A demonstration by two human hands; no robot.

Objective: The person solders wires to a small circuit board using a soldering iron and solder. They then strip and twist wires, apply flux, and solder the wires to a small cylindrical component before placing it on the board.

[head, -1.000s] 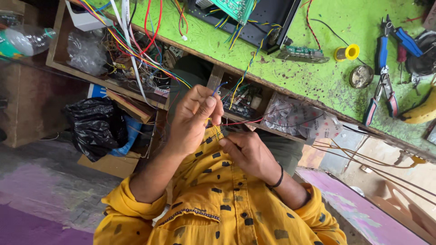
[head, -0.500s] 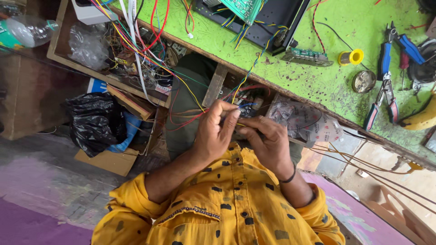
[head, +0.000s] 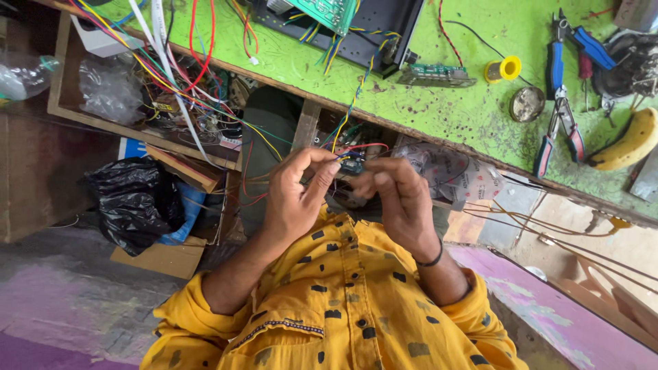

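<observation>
The left hand [head: 295,199] and right hand [head: 397,199] are pinching a small dark wired module [head: 351,164] between their fingertips, just below the green surface [head: 473,116]. Beyond, a wooden shelf [head: 65,103] is holding tangled coloured wires [head: 185,89] and a crumpled clear bag [head: 110,89].

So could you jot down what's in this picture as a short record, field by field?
Left hand: fingertips pinch a small part with coloured wires
Right hand: steadies the same small part
Wires: run from the part up to the bench
Bench: green, scuffed
On bench: pliers, solder spool, banana, circuit board
Shelf below: tangled wires, plastic bags
Floor: black bag
</observation>
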